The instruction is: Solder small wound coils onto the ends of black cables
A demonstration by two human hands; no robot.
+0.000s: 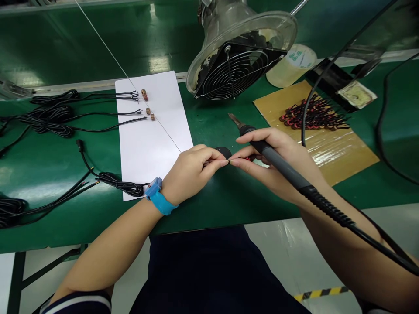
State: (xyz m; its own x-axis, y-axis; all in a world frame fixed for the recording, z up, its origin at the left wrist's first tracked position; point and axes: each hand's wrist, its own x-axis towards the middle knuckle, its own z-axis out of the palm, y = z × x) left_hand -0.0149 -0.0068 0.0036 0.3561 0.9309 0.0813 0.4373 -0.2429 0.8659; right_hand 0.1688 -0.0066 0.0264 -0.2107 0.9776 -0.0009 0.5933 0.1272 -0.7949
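My right hand (278,161) grips a soldering iron (278,159), its bare tip pointing up and left, away from the work. The same hand's thumb and a finger pinch a small part with red and black wire (250,158), mostly hidden. My left hand (199,168) is closed in a pinch, its fingertips meeting the right ones. A thin solder wire (163,128) runs down from the upper left into the left hand. Just behind the fingertips lies a dark round object (224,151), partly covered.
Small copper-coloured parts (148,111) and stripped cable ends rest on white paper (153,152). Coiled black cables (49,120) lie at left. A fan hood (234,72) stands behind my hands. Red-and-black wired parts (314,115) cover some of the tan board (340,152), near a jar (291,65).
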